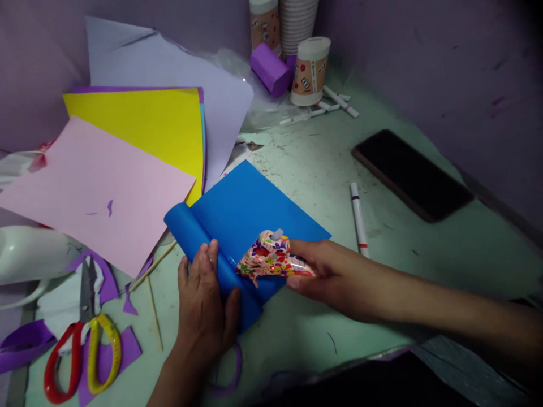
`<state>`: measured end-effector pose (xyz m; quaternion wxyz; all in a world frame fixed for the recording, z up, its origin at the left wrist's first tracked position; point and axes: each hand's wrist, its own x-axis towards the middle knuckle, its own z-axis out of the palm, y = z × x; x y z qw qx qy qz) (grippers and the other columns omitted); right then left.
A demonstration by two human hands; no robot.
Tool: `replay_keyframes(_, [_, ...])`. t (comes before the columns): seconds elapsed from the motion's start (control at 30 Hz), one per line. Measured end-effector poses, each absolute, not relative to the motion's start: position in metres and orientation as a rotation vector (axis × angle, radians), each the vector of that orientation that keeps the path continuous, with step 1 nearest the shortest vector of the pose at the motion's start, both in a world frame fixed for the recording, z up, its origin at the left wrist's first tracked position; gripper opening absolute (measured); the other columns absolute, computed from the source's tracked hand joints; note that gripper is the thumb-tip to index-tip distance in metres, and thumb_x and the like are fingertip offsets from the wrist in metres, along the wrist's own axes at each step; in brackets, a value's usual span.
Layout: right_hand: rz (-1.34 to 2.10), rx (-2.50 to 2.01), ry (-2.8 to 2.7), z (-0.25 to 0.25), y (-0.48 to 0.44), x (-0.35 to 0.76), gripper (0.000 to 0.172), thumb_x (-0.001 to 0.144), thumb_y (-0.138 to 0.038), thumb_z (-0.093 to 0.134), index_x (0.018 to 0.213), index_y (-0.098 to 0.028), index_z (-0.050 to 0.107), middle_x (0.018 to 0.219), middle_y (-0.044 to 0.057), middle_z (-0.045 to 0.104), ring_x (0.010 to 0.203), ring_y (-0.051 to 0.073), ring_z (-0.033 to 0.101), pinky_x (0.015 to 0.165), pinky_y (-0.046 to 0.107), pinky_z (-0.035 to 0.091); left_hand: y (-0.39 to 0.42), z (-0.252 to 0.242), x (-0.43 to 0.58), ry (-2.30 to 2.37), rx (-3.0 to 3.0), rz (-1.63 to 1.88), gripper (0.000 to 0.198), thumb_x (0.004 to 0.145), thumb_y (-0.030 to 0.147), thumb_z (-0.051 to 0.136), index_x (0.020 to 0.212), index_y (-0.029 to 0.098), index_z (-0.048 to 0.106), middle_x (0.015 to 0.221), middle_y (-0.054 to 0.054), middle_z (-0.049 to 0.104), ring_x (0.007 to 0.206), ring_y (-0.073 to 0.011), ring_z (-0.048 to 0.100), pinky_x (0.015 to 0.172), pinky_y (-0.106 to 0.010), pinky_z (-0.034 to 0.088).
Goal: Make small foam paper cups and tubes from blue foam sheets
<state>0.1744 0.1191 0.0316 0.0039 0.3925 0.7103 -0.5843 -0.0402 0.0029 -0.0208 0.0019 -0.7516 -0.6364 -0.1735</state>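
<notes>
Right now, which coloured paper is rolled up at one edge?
The blue sheet: its edge curls into a tube under the left hand. The pink sheet and yellow sheet lie flat.

Glossy blue paper (pixel 250 212), matt table (pixel 424 254)

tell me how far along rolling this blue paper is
Done: one edge of the blue paper is curled into a roll. In hand: the left hand presses on the roll while the right hand holds a flowered tape dispenser against it. Left: most of the paper lies flat, unrolled; I cannot tell if any tape sticks yet.
</notes>
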Motion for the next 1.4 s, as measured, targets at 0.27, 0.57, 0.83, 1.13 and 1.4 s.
replay_keyframes(0.27, [-1.787,1.209,2.271,0.034,0.111,0.184,0.03,0.083,-0.026,0.056,0.11,-0.021,0.066,0.079,0.002,0.065,0.068,0.016,0.055,0.055,0.023,0.038,0.003,-0.026,-0.044,-1.9,-2.371,-0.501,0.074,0.085,0.021,0.049,0.147,0.004,0.011,0.14,-0.028,0.038,0.133,-0.0381,0.033,0.106,-0.059,0.025])
replay_keyframes(0.57, [-1.706,1.189,2.262,0.038,0.105,0.189,0.031,0.085,-0.028,0.052,0.112,-0.02,0.064,0.083,0.004,0.066,0.067,0.017,0.054,0.057,0.025,0.039,0.003,-0.023,-0.042,-1.932,-2.361,-0.519,0.072,0.087,0.023,0.046,0.147,0.005,0.013,0.14,-0.026,0.038,0.132,-0.0376,0.033,0.107,-0.058,0.025])
replay_keyframes(0.83, [-1.729,1.208,2.269,0.036,0.101,0.195,0.031,0.083,-0.028,0.056,0.112,-0.024,0.065,0.077,0.002,0.066,0.067,0.017,0.056,0.057,0.025,0.04,0.003,-0.023,-0.043,-1.966,-2.359,-0.541,0.073,0.087,0.027,0.046,0.149,0.01,0.011,0.141,-0.023,0.039,0.131,-0.0383,0.035,0.106,-0.06,0.027])
replay_keyframes(1.13, [-1.743,1.172,2.197,0.04,0.098,0.2,0.031,0.083,-0.027,0.057,0.111,-0.022,0.066,0.088,0.005,0.07,0.071,0.018,0.059,0.061,0.026,0.044,0.003,-0.021,-0.04,-1.973,-2.361,-0.527,0.071,0.088,0.027,0.045,0.148,0.007,0.012,0.14,-0.025,0.04,0.13,-0.0388,0.035,0.105,-0.059,0.026])
replay_keyframes(1.4, [-1.752,1.183,2.204,0.037,0.094,0.204,0.033,0.081,-0.026,0.058,0.113,-0.022,0.067,0.081,0.004,0.069,0.068,0.018,0.059,0.056,0.026,0.044,0.003,-0.02,-0.039,-2.013,-2.34,-0.519,0.071,0.089,0.028,0.045,0.148,0.008,0.013,0.141,-0.024,0.041,0.132,-0.0371,0.035,0.108,-0.057,0.024])
